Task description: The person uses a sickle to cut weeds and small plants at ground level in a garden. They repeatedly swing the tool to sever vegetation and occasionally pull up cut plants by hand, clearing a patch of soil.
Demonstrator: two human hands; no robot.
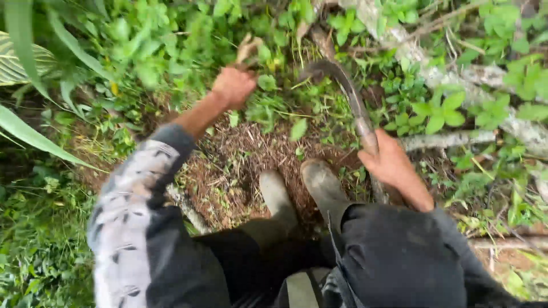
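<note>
**Sickle Held Over Cleared Ground**

The sickle [355, 108] ran up the middle-right of the view, its long axis nearly upright and leaning a little leftward toward the top. The handle end sat low, in the right hand [394, 168]; the dark blade rose away from the body and hooked over to the left at its tip, pointing toward the weeds [268, 108] between the two hands. The right hand was wrapped tight round the handle. The left hand [233, 85] was closed in a fist on a tuft of brownish stems [248, 48], up and left of the blade tip, apart from it. Below the blade lay a patch of bare soil [245, 159] strewn with dry litter, and on it stood two muddy boots [302, 188], just beside the handle. A pale fallen branch [451, 138] lay across the ground right of the sickle. Green leafy growth ringed the patch on every side.
</note>
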